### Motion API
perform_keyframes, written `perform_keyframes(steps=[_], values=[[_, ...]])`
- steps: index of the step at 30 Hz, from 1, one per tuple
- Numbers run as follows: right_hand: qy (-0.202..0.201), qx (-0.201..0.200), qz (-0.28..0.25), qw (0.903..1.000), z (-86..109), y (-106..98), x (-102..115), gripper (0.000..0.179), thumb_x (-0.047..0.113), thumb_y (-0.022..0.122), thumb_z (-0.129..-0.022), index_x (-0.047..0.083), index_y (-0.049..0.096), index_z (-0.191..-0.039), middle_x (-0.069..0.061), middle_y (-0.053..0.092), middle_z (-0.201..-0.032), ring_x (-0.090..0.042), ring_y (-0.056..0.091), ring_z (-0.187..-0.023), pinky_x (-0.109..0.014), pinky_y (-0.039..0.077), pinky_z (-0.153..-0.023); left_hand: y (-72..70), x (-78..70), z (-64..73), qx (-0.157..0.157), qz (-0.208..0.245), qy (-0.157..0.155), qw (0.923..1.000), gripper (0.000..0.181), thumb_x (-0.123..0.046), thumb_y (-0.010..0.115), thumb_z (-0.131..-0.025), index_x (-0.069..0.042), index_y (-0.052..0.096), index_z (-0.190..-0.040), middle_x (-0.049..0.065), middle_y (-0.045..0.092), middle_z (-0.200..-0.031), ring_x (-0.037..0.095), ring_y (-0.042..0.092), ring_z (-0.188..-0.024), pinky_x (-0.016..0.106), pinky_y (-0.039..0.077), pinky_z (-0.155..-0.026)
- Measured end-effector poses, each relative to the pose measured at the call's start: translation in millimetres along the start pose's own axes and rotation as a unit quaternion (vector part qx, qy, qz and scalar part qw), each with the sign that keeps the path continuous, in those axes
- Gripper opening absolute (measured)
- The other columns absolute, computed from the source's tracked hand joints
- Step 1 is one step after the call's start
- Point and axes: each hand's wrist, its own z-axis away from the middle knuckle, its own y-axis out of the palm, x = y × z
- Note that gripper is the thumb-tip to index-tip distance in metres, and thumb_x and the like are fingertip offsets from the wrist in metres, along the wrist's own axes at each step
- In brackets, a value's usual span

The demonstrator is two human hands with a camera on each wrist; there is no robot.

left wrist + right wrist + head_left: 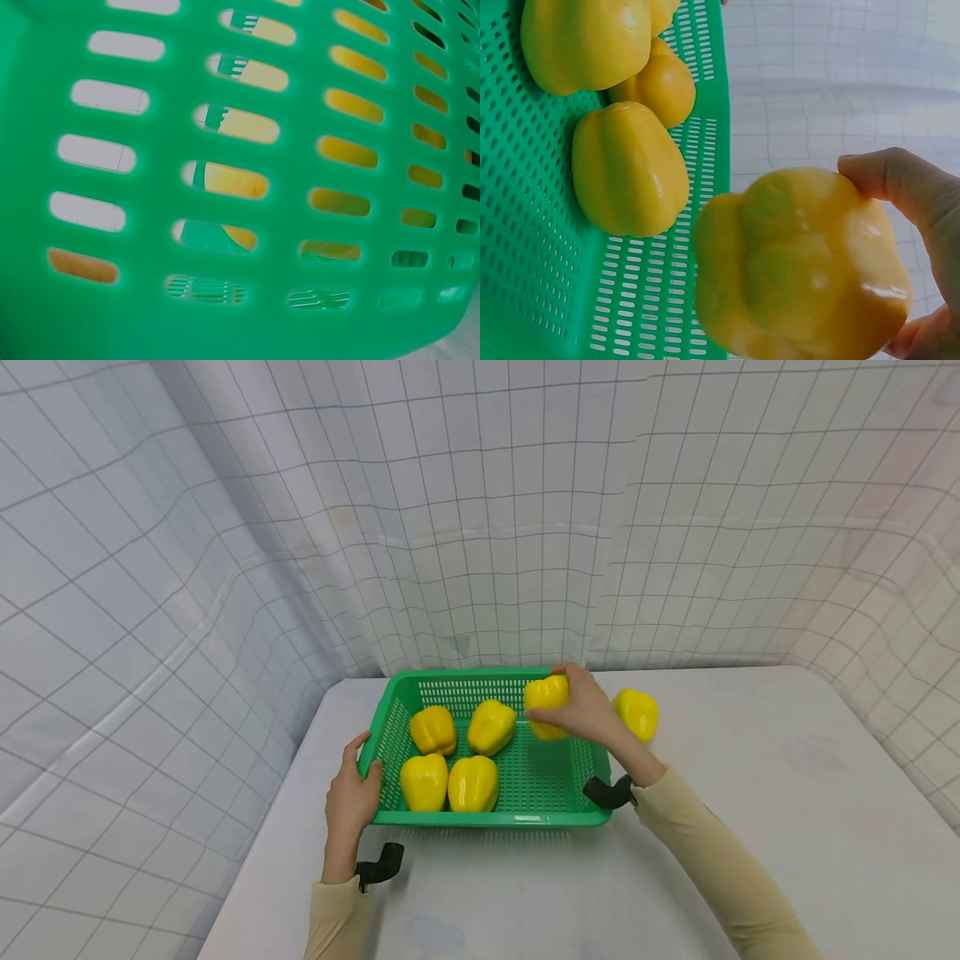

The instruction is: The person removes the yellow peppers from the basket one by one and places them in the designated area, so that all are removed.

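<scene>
A green plastic basket (pixel 491 819) with slotted walls stands on the table. My left hand (pixel 352 793) grips its left rim, thumb on the inner side; the left wrist view is filled by the basket's wall (pixel 225 322). With its fingers and thumb my right hand (pixel 588 706) holds a yellow bell pepper (pixel 546 693) over the basket's back right part. The same held pepper (pixel 802 262) shows large in the right wrist view, gripped at its side. Several yellow bell peppers lie in the left half of the basket, one of them a front pepper (pixel 473 784).
Another yellow bell pepper (pixel 637 714) lies on the white table (pixel 780 793), just right of the basket and partly behind my right forearm. White curtains with a grid pattern (pixel 495 527) hang behind the table and along both sides.
</scene>
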Motion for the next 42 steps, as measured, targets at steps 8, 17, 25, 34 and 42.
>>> perform_keyframes(steps=[8, 17, 25, 34, 42], values=[[-0.002, -0.053, -0.042, 0.9977, 10.6, -4, -2, 0.080, 0.040, 0.078, -0.075, 0.001, 0.038, -0.133, -0.015, 0.050, -0.120, -0.029, 0.055, -0.093, -0.040, 0.050, -0.072, 0.0, 0.3, 0.7, -0.001, 0.003, 0.002, 1.0000, 0.049, -0.021, 0.047, -0.098, -0.016, 0.034, -0.146, 0.024, 0.063, -0.090, 0.026, 0.052, -0.054, 0.033, 0.035, -0.044], [-0.005, -0.118, -0.063, 0.9910, 22.7, -13, -8, 0.079, 0.043, 0.076, -0.077, 0.007, 0.035, -0.134, -0.013, 0.048, -0.119, -0.028, 0.055, -0.092, -0.041, 0.050, -0.073, 0.4, -0.5, 0.7, -0.004, 0.004, 0.002, 1.0000, 0.049, -0.021, 0.047, -0.098, -0.015, 0.035, -0.145, 0.026, 0.063, -0.092, 0.025, 0.053, -0.053, 0.033, 0.035, -0.043], [-0.045, -0.190, -0.095, 0.9762, 33.0, -20, -20, 0.074, 0.035, 0.077, -0.078, 0.007, 0.038, -0.134, -0.016, 0.049, -0.117, -0.030, 0.054, -0.092, -0.045, 0.051, -0.070, 0.3, 0.7, -0.1, -0.001, 0.004, 0.004, 1.0000, 0.049, -0.021, 0.047, -0.098, -0.015, 0.034, -0.145, 0.024, 0.063, -0.089, 0.025, 0.052, -0.053, 0.033, 0.036, -0.043], [-0.065, -0.242, -0.103, 0.9625, 39.9, -25, -35, 0.073, 0.026, 0.080, -0.076, 0.004, 0.040, -0.133, -0.015, 0.040, -0.124, -0.026, 0.043, -0.096, -0.042, 0.044, -0.074, -0.3, 0.8, 1.2, 0.004, 0.006, 0.004, 1.0000, 0.049, -0.021, 0.046, -0.099, -0.015, 0.034, -0.146, 0.022, 0.062, -0.085, 0.023, 0.049, -0.050, 0.033, 0.034, -0.043], [-0.051, -0.276, -0.108, 0.9536, 44.5, -35, -51, 0.070, 0.022, 0.079, -0.077, 0.003, 0.042, -0.133, -0.015, 0.037, -0.121, -0.020, 0.038, -0.095, -0.039, 0.038, -0.075, -0.3, -0.2, 1.2, 0.003, 0.008, 0.007, 0.9999, 0.049, -0.021, 0.047, -0.099, -0.016, 0.034, -0.146, 0.018, 0.061, -0.077, 0.022, 0.047, -0.048, 0.032, 0.034, -0.043]])
